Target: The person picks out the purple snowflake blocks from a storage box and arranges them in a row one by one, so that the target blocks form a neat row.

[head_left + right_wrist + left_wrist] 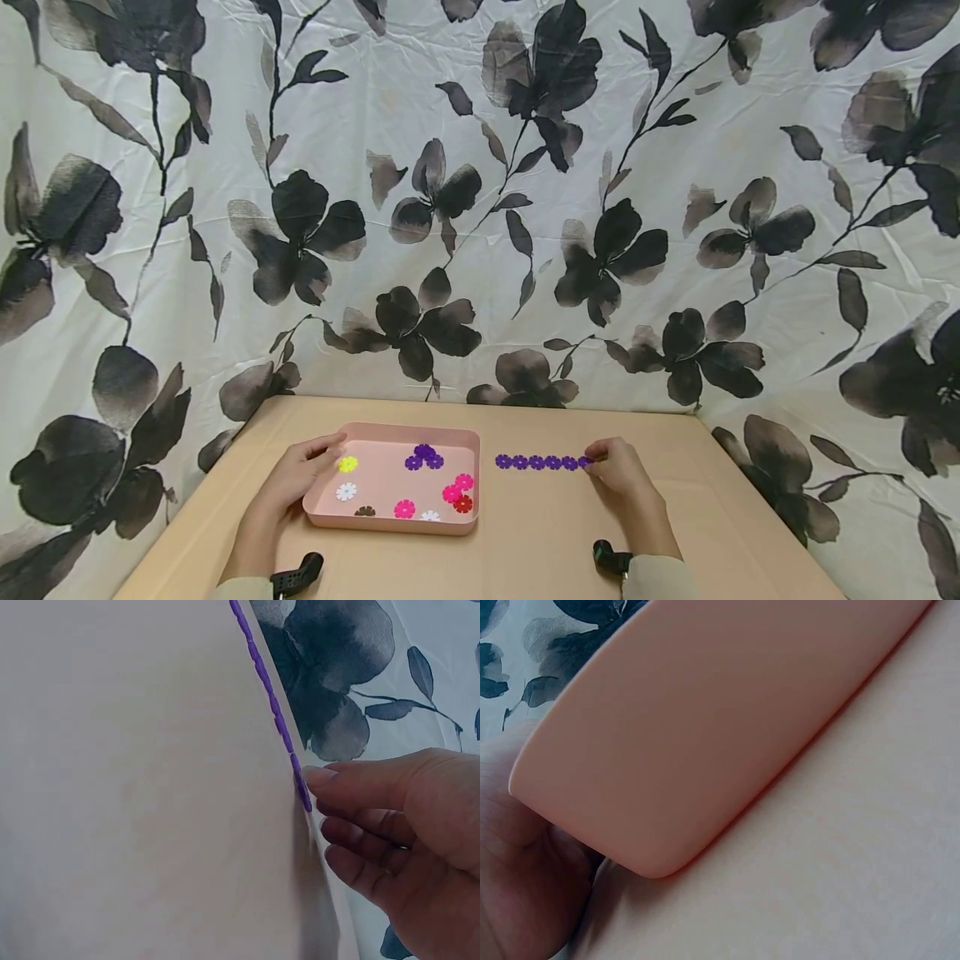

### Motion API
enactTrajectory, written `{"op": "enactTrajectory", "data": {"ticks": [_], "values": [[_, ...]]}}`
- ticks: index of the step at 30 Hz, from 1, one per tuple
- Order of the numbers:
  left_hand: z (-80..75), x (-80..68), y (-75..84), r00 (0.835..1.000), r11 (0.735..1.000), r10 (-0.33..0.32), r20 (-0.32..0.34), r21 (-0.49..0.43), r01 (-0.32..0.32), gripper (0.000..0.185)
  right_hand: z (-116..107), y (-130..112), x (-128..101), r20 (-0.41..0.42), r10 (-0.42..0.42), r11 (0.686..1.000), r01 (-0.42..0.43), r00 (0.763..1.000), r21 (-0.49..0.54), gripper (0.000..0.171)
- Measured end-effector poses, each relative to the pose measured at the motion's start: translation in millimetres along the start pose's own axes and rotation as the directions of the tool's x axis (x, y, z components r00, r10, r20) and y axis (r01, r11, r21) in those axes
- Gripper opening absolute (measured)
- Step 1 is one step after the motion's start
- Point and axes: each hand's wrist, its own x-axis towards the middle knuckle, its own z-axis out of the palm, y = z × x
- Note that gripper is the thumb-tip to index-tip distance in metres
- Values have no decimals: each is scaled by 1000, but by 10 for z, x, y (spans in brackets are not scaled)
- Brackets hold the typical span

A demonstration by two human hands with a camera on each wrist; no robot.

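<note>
My left hand point(300, 473) holds the pink tray point(375, 529) by its far left corner, with fingertips at the rim. In the left wrist view the tray's side wall point(690, 735) fills much of the picture, and part of the hand shows beside it. To the right of the tray, purple flower-shaped pieces point(536, 462) lie flat in a straight row. At the row's right end my right hand point(618, 467) pinches the last purple flower piece point(301, 787) between thumb and forefinger; its other fingers are bent loosely.
Inside the tray are purple flower pieces point(424, 457), a yellow one point(347, 464), white ones, pink ones point(404, 508), a red one point(462, 503) and a brown one point(365, 511). Behind the wooden table point(540, 533) hangs a floral cloth point(525, 208).
</note>
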Motion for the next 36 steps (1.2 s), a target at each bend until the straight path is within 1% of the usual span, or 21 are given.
{"op": "enactTrajectory", "data": {"ticks": [4, 7, 8, 10, 11, 13, 15, 17, 18, 21, 24, 27, 31, 36], "values": [[1, 13, -3, 1000, 1000, 6, 0, 0, -6, 52, -16, -132, -8, -20, 6, 1000, -5, 1000, 19, 22], [-1, 10, 0, 1000, 1000, 1, 4, -10, -1, 53, -8, -246, 12, -56, -50, 998, 52, 997, 32, 25], [-4, 7, 1, 1000, 1000, 1, 7, -13, -1, 53, -3, -286, 16, -73, -80, 996, 83, 994, 36, 25], [-5, -2, 7, 1000, 1000, -3, 11, -20, 4, 53, 15, -352, 34, -108, -142, 989, 146, 984, 35, 26], [-6, -6, 10, 1000, 1000, -4, 12, -20, 4, 53, 24, -385, 41, -131, -179, 982, 184, 975, 30, 26], [-6, -13, 16, 1000, 1000, -6, 12, -16, 6, 53, 45, -450, 52, -165, -226, 971, 236, 960, 44, 27], [-5, -17, 22, 1000, 1000, -7, 10, -13, 7, 53, 73, -517, 58, -193, -261, 959, 277, 946, 61, 27], [-7, -18, 25, 1000, 1000, -7, 8, -12, 7, 53, 111, -593, 57, -207, -282, 948, 306, 937, 92, 27], [-8, -21, 28, 1000, 1000, -7, 7, -13, 7, 53, 136, -636, 56, -208, -284, 944, 311, 936, 111, 27], [-9, -22, 28, 1000, 1000, -3, 9, -12, 3, 53, 237, -766, 53, -187, -303, 929, 334, 934, 163, 25], [-8, -21, 31, 1000, 1000, -5, 4, -14, 5, 52, 370, -887, 52, -145, -336, 908, 361, 931, 214, 25], [-9, -22, 28, 1000, 1000, 2, 3, -5, -2, 52, 516, -998, 41, -93, -373, 891, 384, 923, 243, 23], [-18, -26, 33, 1000, 1000, 5, 0, 1, -5, 52, 679, -1142, 8, -37, -398, 884, 394, 917, 253, 21], [-12, -28, 31, 1000, 1000, -6, -1, -4, 6, 52, 815, -1301, -24, 16, -422, 877, 404, 906, 259, 21]]}}
